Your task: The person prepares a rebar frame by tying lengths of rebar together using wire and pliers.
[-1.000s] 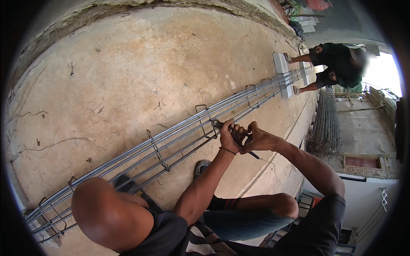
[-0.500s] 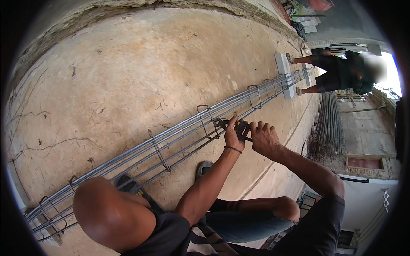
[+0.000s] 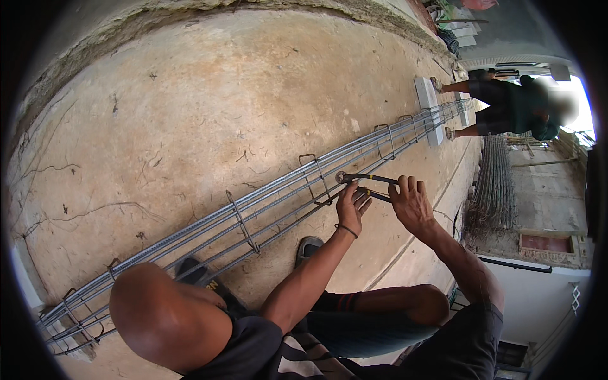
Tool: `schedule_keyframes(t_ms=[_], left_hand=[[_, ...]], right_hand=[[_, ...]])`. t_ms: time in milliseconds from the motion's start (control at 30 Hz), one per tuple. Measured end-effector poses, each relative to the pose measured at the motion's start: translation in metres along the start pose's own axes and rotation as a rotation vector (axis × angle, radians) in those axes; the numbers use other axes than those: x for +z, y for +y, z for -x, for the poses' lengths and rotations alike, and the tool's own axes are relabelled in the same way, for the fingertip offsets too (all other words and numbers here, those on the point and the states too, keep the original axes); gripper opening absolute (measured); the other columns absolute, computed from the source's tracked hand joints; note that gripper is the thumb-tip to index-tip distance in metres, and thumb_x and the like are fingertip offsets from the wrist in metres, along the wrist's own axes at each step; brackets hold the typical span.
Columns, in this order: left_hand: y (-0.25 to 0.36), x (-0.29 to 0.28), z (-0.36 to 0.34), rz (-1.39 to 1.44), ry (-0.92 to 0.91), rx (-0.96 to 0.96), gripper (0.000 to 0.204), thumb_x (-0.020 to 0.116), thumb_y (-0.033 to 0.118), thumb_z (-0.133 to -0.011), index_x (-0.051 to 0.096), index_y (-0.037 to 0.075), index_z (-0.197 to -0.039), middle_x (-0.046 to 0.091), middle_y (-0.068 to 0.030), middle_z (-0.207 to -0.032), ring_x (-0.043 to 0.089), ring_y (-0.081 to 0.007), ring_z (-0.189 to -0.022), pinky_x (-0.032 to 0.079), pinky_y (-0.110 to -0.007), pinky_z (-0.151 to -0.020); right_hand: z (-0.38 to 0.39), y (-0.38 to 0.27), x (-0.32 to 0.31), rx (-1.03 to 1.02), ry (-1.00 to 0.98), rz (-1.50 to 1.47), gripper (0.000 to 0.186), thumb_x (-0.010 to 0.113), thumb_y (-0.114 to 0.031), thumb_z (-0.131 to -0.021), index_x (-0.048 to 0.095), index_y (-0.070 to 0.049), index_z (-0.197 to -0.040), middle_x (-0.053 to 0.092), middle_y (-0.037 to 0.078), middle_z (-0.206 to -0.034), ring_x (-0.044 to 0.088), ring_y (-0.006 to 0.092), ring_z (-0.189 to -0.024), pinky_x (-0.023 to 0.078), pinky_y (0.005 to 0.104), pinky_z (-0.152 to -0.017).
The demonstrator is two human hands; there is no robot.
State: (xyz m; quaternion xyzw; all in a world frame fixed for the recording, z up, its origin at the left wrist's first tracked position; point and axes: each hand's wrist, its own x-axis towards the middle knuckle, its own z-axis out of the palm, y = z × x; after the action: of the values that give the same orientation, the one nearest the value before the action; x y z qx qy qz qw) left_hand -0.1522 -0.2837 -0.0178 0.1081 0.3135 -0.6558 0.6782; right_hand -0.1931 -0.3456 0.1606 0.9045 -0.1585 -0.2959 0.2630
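My right hand (image 3: 413,204) is closed around the ends of the dark handles of a pair of pincers (image 3: 373,178), which have yellow bands. The handles are spread, and the round jaws sit at the near edge of a long rebar cage (image 3: 278,183), beside one of its square stirrups (image 3: 315,178). Just below the jaws is my left hand (image 3: 349,209), its thumb raised near the pincers' head and its fingers partly stretched by the lower handle. I cannot make out any tie wire there.
The cage runs diagonally across the concrete floor (image 3: 209,95), resting on a pale block (image 3: 428,109) towards its far end. Another person (image 3: 506,107) stands over that end. A bundle of long bars (image 3: 497,183) lies at the right. My bent knees are close to the cage.
The pincers' handles have spread apart. My right hand has moved slightly right, and my left fingers have loosened from around the tool. The view has shifted a little.
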Motion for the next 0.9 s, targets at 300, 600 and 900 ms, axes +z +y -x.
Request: schedule_keyframes(t_ms=[300, 600, 900], left_hand=[[-0.014, 0.016, 0.03, -0.664, -0.125, -0.059, 0.04, 0.072, 0.042, -0.089, 0.063, 0.009, -0.107, 0.071, -0.005, -0.094, 0.072, -0.0173, -0.086, 0.057, -0.031, -0.074], [-0.01, -0.037, 0.016, -0.939, 0.08, 0.025, 0.036, 0.055, 0.043, -0.101, 0.058, 0.007, -0.097, 0.06, -0.003, -0.07, 0.051, -0.0069, -0.047, 0.035, -0.021, -0.038], [-0.024, -0.059, 0.021, -2.153, -0.016, 1.169, 0.039, 0.069, 0.019, -0.089, 0.062, -0.004, -0.12, 0.061, -0.0163, -0.111, 0.062, -0.03, -0.097, 0.054, -0.044, -0.087]], right_hand=[[0.107, -0.008, 0.069, 0.597, -0.543, -2.21, 0.045, 0.071, -0.026, -0.091, 0.056, -0.004, -0.128, 0.069, 0.019, -0.11, 0.071, 0.0278, -0.092, 0.059, 0.0389, -0.081], [0.174, -0.116, 0.13, 0.718, -0.384, -2.597, 0.032, 0.067, -0.028, -0.095, 0.053, -0.008, -0.117, 0.062, 0.009, -0.097, 0.051, 0.0096, -0.064, 0.04, 0.0229, -0.055], [0.212, 0.004, 0.21, 0.839, 0.156, -1.937, 0.018, 0.067, -0.018, -0.094, 0.07, -0.002, -0.101, 0.048, -0.005, -0.067, 0.037, 0.0043, -0.056, 0.034, 0.0231, -0.054]])
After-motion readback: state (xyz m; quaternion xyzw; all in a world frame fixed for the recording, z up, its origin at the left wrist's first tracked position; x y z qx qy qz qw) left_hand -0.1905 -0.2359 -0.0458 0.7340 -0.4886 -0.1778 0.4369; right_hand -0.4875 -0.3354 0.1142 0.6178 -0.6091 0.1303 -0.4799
